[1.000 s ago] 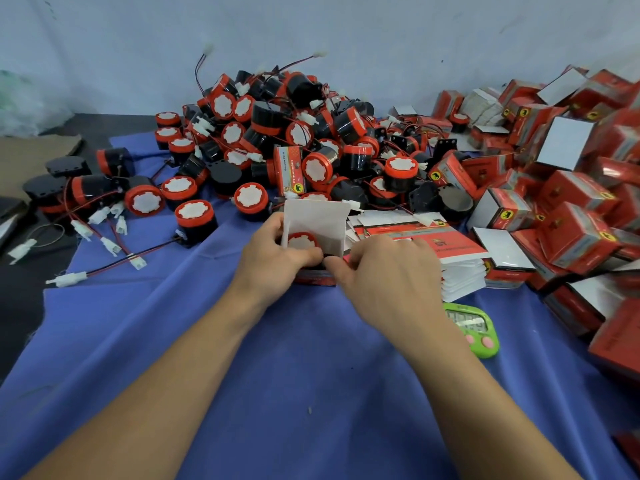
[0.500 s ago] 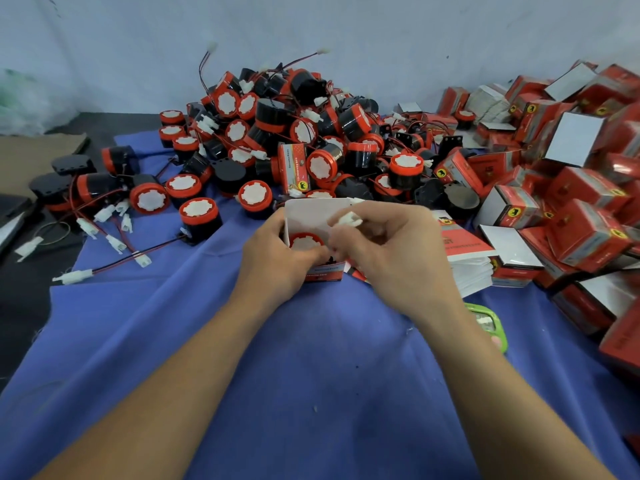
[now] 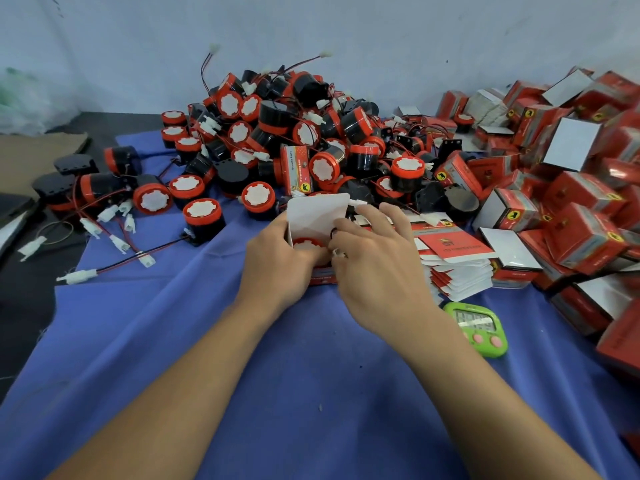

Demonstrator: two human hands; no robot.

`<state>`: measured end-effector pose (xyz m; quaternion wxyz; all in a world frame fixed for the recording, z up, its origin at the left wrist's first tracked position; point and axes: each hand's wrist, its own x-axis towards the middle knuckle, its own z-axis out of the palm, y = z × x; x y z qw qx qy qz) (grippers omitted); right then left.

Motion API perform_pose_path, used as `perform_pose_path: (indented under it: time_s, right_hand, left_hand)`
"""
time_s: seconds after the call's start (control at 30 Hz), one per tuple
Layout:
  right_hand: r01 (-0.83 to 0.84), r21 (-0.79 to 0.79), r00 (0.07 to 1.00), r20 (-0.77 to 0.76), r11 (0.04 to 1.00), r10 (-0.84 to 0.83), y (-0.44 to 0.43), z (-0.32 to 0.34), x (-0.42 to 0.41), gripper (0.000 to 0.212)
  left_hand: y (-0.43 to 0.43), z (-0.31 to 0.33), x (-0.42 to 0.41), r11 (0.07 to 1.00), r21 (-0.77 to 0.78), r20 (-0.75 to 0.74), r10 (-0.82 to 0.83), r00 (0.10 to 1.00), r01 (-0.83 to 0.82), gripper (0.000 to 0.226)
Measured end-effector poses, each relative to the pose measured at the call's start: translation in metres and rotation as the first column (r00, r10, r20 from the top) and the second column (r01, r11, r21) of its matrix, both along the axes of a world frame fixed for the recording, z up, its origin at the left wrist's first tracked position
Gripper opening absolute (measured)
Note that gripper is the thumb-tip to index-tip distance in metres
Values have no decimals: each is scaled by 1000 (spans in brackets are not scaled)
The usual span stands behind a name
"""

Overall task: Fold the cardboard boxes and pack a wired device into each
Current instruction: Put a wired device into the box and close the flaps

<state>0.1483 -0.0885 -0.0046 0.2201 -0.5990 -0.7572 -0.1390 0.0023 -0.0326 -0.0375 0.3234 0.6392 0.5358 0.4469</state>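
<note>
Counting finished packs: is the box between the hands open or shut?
Open. Its white lid flap stands up, and a red-topped device shows inside the box, which the left hand holds.
</note>
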Motion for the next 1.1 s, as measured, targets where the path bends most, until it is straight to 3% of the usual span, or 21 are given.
perform_pose_path:
  time_s: [0.17,0.33,0.47,0.6,0.67,0.73,0.87,0.93,1.1]
  right_hand:
    - [-14,-242,1000,-4,970,13,-1,2,6,23]
    - [-102,-478,968,-251,872,-24,0,11,13,29]
    - [-157,-530,963,-270,833,9,0,18,14,43]
    - [-225,-473,940,-335,852,63,3,14,15,39]
    - [-208,-386,915,-401,899,40,4,7,15,27]
    - [-115,-272,878,-477,955,-30,4,1,12,10]
    - [86,-77,820,-560,993,-114,7,-8,6,15]
    - [161,-43,843,-514,986,-161,9,-7,4,9]
    - [226,-73,957,-169,971,-236,14,-8,-2,14]
  left_hand:
    - [-4,3,0,1000,-22,-27,10,1000,-10,38]
    - [-5,3,2,1000,-4,-33,9,999,-9,44]
    - [-4,-1,5,999,20,-71,52,996,-51,52]
    - [0,-4,9,995,-31,-64,93,994,-96,37]
    - [4,-5,10,993,-60,-43,103,994,-106,35]
    - [6,-6,10,992,-77,-19,99,995,-100,36]
    - [6,-4,9,996,-86,17,38,999,-36,40]
    - [5,-5,8,996,-83,31,19,999,-16,42]
    - [4,-4,6,998,-58,25,-4,1000,5,43]
